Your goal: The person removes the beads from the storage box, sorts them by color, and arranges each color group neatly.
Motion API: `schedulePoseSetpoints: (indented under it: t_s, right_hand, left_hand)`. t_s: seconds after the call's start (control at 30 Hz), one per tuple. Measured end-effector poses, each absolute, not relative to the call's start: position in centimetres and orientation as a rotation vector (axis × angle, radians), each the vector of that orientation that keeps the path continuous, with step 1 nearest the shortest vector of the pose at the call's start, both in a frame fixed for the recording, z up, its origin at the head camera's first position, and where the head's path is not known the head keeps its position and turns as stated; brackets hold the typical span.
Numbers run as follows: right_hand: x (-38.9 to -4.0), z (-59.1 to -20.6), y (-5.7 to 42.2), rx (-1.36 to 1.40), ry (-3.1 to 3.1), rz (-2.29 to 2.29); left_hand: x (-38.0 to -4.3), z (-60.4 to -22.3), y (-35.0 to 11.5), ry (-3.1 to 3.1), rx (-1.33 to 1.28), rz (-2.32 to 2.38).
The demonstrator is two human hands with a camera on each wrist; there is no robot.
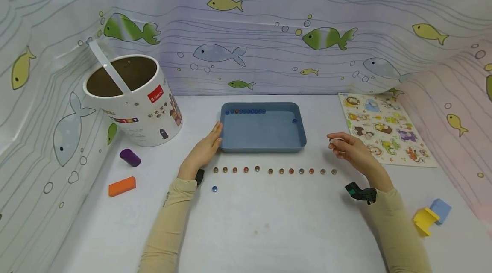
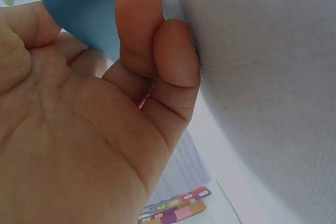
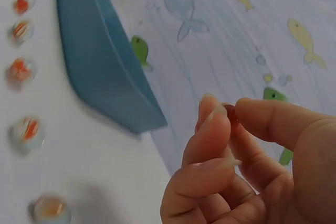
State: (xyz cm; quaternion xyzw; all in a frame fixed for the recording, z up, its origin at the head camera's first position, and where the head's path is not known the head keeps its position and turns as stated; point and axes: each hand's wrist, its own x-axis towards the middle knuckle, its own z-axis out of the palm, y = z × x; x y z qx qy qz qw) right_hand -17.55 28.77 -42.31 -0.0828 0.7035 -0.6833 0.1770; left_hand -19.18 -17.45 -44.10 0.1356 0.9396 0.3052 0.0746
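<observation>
A blue-grey tray (image 1: 265,132) lies flat on the table. My left hand (image 1: 203,149) rests its extended fingers against the tray's left outer wall. Right of the tray, my right hand (image 1: 355,153) is raised above the table and pinches a small glass marble (image 3: 230,112) between thumb and fingertips. That marble looks reddish and is mostly covered by the fingers. In front of the tray runs a row of orange-and-clear marbles (image 1: 291,171). One blue marble (image 1: 214,189) sits nearer me. Inside the tray, mostly blue marbles (image 1: 252,111) line the far wall, with another blue marble (image 1: 294,121) at the right.
A white bucket (image 1: 150,121) with a handle stands at the back left. Near it are a purple cylinder (image 1: 130,157) and an orange block (image 1: 122,186). An animal picture board (image 1: 384,127) lies at the right, with yellow (image 1: 424,221) and blue (image 1: 440,210) blocks closer to me.
</observation>
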Motion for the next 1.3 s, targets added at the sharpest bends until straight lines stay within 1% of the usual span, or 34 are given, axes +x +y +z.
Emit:
schedulePoseSetpoints:
  t_s: [0.27, 0.5, 0.77, 1.1, 1.3]
  right_hand:
    - [-15.5, -44.0, 32.0, -0.170, 2.100, -1.747]
    - [-14.4, -45.6, 33.4, -0.093, 2.141, -1.573]
    - [-14.3, -45.8, 33.9, -0.220, 2.104, -1.426]
    - [-14.6, -46.0, 33.9, -0.253, 2.104, -1.423]
    - [-14.6, -45.4, 34.6, -0.299, 2.064, -1.556]
  left_hand:
    - [-19.2, -44.2, -17.5, 2.821, 0.409, 0.913]
    - [-19.3, -44.4, -17.5, 2.820, 0.405, 0.915]
    - [-19.1, -44.0, -17.5, 2.820, 0.414, 0.897]
    - [-19.3, -43.9, -17.5, 2.817, 0.404, 0.902]
    - [-19.3, -44.0, -17.5, 2.810, 0.393, 0.899]
